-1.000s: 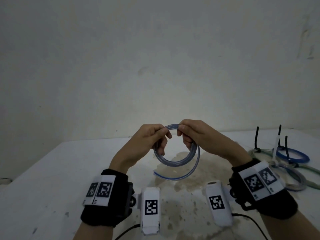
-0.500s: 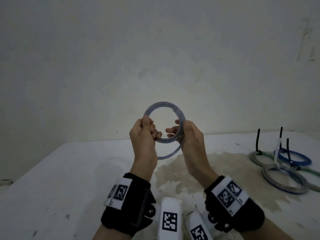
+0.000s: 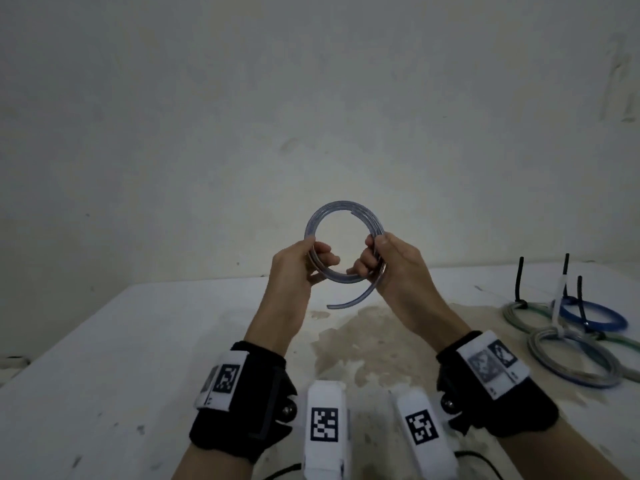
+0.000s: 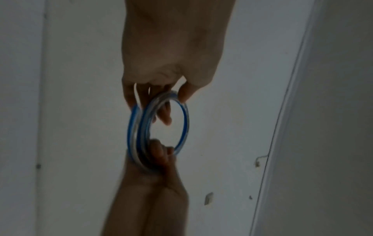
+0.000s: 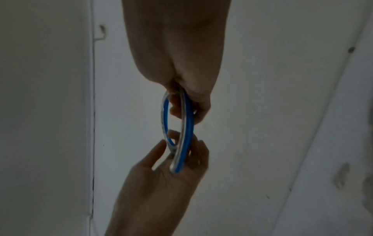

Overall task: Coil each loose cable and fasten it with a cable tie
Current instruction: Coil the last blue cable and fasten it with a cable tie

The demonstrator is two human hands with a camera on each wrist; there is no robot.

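Note:
A clear cable with a blue core (image 3: 341, 211) is wound into a small upright coil held in the air above the table. My left hand (image 3: 304, 263) grips the coil's left side, fingers curled through the ring. My right hand (image 3: 377, 261) grips its right side. A loose tail (image 3: 349, 303) curves down and left below the right hand. In the left wrist view the coil (image 4: 184, 121) sits between my left hand (image 4: 161, 99) above and the right hand below. In the right wrist view the coil (image 5: 186, 127) runs from my right hand (image 5: 187, 108) to the left hand's fingers.
Several coiled cables fastened with ties lie at the table's right: a blue coil (image 3: 592, 315), a grey coil (image 3: 575, 362) and a grey-green coil (image 3: 519, 315), black tie tails (image 3: 519, 278) standing up. A brown stain (image 3: 367, 337) marks the white table (image 3: 104, 358). A plain wall stands behind.
The coil was turned from hanging below the hands to standing above them. Both hands shifted to its sides, and the loose tail has grown shorter.

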